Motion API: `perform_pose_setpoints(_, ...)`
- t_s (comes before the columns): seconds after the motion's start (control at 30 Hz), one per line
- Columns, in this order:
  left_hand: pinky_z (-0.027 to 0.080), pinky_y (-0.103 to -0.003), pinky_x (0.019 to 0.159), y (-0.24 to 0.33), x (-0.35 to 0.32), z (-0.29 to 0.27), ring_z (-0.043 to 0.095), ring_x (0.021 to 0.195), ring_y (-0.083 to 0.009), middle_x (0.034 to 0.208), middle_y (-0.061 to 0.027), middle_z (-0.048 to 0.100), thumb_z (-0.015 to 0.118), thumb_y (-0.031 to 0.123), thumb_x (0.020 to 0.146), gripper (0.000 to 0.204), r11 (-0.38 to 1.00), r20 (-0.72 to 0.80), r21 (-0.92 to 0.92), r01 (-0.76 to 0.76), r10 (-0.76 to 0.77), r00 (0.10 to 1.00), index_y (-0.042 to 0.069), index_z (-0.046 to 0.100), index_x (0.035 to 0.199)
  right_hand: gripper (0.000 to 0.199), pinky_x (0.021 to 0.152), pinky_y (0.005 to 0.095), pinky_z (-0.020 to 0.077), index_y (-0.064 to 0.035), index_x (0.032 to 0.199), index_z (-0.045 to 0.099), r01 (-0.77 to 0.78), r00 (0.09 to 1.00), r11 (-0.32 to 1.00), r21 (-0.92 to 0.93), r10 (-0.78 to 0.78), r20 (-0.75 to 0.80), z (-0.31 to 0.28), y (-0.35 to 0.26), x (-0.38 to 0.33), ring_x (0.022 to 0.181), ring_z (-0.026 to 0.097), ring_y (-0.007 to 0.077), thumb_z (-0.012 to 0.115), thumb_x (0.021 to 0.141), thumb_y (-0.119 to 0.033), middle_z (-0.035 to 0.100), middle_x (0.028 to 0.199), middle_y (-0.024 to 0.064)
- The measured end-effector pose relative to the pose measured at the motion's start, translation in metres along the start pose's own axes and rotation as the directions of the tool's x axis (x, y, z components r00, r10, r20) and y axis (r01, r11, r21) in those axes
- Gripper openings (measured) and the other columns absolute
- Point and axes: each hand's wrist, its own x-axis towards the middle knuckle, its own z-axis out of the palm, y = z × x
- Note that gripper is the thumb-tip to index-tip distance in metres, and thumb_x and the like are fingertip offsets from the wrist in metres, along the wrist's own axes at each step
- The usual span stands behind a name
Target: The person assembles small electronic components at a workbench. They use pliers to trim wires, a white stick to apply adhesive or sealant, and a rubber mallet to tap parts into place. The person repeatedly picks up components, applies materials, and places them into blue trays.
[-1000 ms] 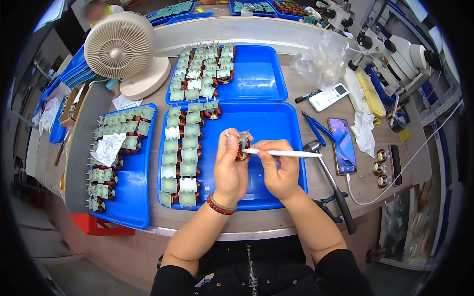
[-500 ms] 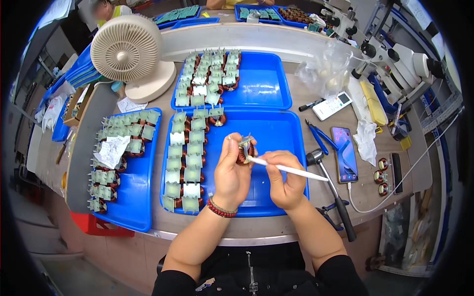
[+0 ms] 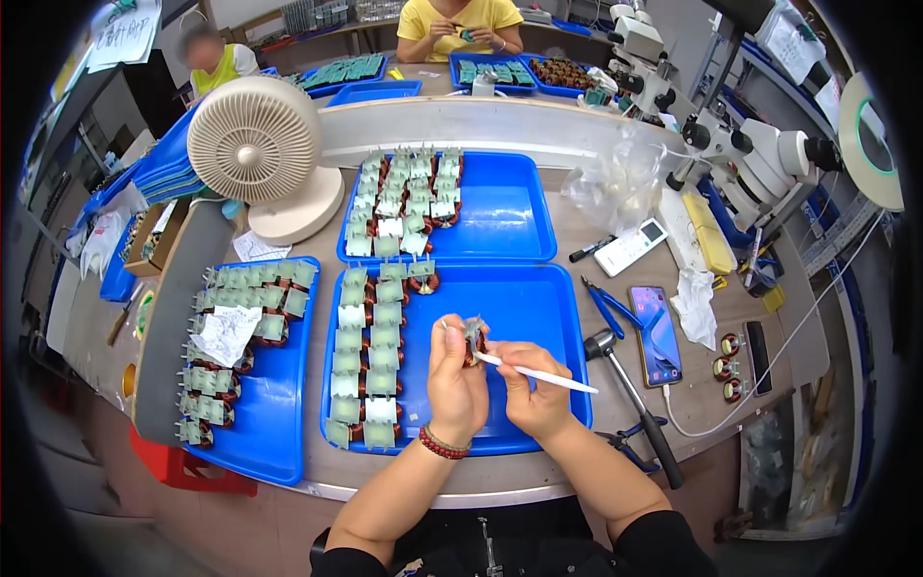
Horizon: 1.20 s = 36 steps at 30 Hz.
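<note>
My left hand [image 3: 457, 389] holds up a small copper-wound toroidal coil [image 3: 473, 342] with a pale plate on it, pinched between thumb and fingers. A slim white stick-shaped tool [image 3: 562, 380] sits in the grip of my right hand [image 3: 538, 406], its tip meeting the lower side of the coil. Both hands are over the nearer blue tray [image 3: 519, 303], where coils with pale green plates [image 3: 383, 358] stand in columns along the left side. Whatever the tip does on the coil is too small to make out.
More coils fill a far blue tray [image 3: 500, 202] and a left blue tray [image 3: 255, 428], with crumpled paper [image 3: 227, 334] on top. A fan [image 3: 252, 144] stands behind. Rightward lie pliers [image 3: 612, 306], a hammer [image 3: 635, 404], a phone [image 3: 655, 337] and a microscope [image 3: 769, 154]. A co-worker [image 3: 460, 29] sits opposite.
The view has tilted upward, so the bench appears lower and more of the people opposite shows. My hands still hold the coil and the white tool, tip against coil.
</note>
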Motion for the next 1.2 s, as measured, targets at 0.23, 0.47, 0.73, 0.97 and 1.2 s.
perform_pose_setpoints(0.23,0.039,-0.027,0.075,-0.001,0.003,-0.003,0.05,0.081,-0.014,0.091,-0.0088,0.055,0.041,0.029,0.093,0.021,1.0,-0.013,0.003,0.002,-0.002,1.0,0.009,0.046,0.097,0.011,0.064,0.0317,0.0515,0.0001,0.087,0.053,0.064,0.998,0.996,-0.059,-0.063,0.023,0.001,-0.001,0.003,0.075,0.064,0.0275,0.061,0.08,-0.003,0.063,0.084,0.0157)
perform_pose_setpoints(0.47,0.041,-0.028,0.074,0.007,0.003,-0.004,0.051,0.083,-0.0165,0.095,-0.011,0.055,0.039,0.029,0.094,0.022,0.99,0.062,-0.116,0.081,-0.074,0.995,0.009,0.045,0.101,0.011,0.062,0.0314,0.0508,-0.001,0.086,0.054,0.112,0.991,0.994,0.011,-0.111,-0.07,-0.012,-0.008,0.008,0.07,0.063,0.0275,0.062,0.079,-0.004,0.062,0.079,0.0144)
perform_pose_setpoints(0.73,0.039,-0.028,0.076,-0.001,-0.007,0.001,0.048,0.084,-0.0154,0.093,-0.0097,0.051,0.038,0.026,0.095,0.019,0.984,0.051,0.149,-0.098,0.092,0.994,0.008,0.043,0.099,0.01,0.061,0.0322,0.0503,-0.0032,0.08,0.056,0.052,0.999,0.991,-0.127,-0.049,0.022,-0.006,-0.01,0.008,0.072,0.062,0.0276,0.064,0.077,-0.009,0.063,0.078,0.0107)
perform_pose_setpoints(0.97,0.039,-0.027,0.077,-0.004,-0.016,0.007,0.048,0.087,-0.0148,0.095,-0.007,0.049,0.04,0.024,0.094,0.018,0.968,0.062,0.163,-0.192,0.184,0.981,0.007,0.043,0.099,0.01,0.066,0.0346,0.0501,-0.0012,0.085,0.054,0.028,0.999,0.997,0.071,-0.025,-0.043,0.002,-0.003,0.001,0.076,0.062,0.0294,0.06,0.077,0.0,0.062,0.08,0.0129)
perform_pose_setpoints(1.2,0.035,-0.022,0.065,0.003,0.0,0.0,0.047,0.076,-0.0104,0.089,-0.0052,0.054,0.043,0.029,0.092,0.023,0.971,0.104,0.236,0.04,-0.066,0.992,0.009,0.047,0.103,0.006,0.063,0.0335,0.0477,-0.0012,0.083,0.058,-0.028,0.999,0.998,-0.058,0.031,0.044,-0.016,0.0,0.016,0.069,0.06,0.0266,0.06,0.078,-0.002,0.061,0.075,0.011)
